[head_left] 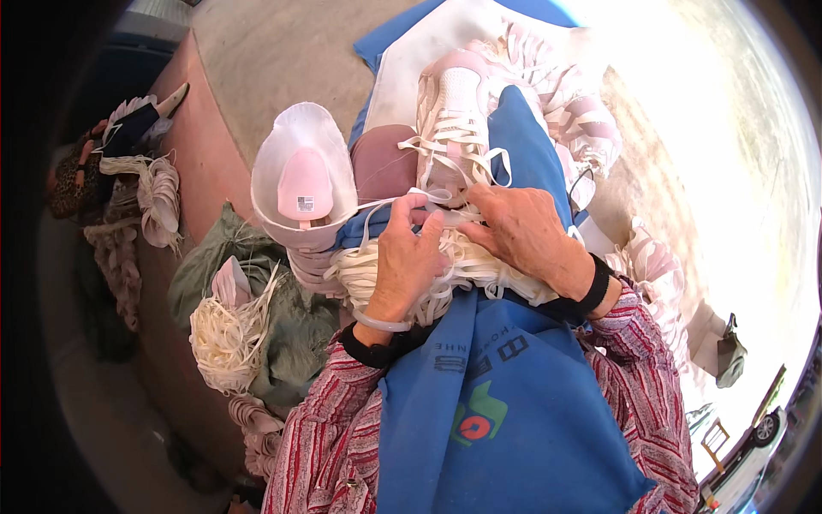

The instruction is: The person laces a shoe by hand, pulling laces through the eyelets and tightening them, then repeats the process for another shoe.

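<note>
A pink and white shoe upper (456, 120) lies in front of me, toe pointing away, with a white shoelace (454, 160) threaded loosely up its front. At its near end my left hand (406, 259) pinches a white shoelace between thumb and forefinger. My right hand (529, 233) is closed just to the right, fingertips at the laces by the upper's near edge; the exact grip is partly hidden. Beneath both hands rests a thick bundle of cream shoelaces (462, 267). Left of the upper stands a nested stack of pale pink uppers (259, 176), a pink label piece inside the top one.
A blue apron (514, 420) covers my lap. More laced uppers (591, 128) are piled at the far right. A green sack (295, 355) with a lace bundle (224, 338) sits at left. Another person (137, 128) and more uppers (160, 201) are at the far left.
</note>
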The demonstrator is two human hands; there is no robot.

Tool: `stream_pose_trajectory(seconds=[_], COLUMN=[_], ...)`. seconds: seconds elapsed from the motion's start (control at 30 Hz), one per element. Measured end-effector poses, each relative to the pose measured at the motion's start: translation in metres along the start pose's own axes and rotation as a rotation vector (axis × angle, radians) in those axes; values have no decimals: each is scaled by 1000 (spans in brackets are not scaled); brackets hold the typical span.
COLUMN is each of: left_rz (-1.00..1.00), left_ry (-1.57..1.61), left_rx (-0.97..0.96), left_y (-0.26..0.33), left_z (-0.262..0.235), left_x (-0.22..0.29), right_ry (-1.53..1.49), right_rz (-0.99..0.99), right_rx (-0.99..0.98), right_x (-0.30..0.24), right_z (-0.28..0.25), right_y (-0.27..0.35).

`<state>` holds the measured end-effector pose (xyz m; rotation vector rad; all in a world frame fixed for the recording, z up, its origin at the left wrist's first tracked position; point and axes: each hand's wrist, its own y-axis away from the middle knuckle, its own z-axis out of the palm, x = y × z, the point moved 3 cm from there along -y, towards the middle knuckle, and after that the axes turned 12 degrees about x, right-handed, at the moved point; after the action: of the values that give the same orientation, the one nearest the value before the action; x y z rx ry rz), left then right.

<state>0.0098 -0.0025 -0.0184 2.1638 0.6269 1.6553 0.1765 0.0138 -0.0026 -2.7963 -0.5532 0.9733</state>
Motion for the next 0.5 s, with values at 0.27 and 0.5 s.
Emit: stream_pose_trajectory(seconds=[0.27,0.5], left_rz=[634,661], left_ry=[-745,-964], left_rx=[171,189], left_y=[-19,-6], left_z=[7,-3], left_x=[-2,13], right_ry=[224,244], right_rz=[-13,-186], right_rx=[-26,74], right_x=[0,9], right_z=[23,31], right_y=[-9,-5])
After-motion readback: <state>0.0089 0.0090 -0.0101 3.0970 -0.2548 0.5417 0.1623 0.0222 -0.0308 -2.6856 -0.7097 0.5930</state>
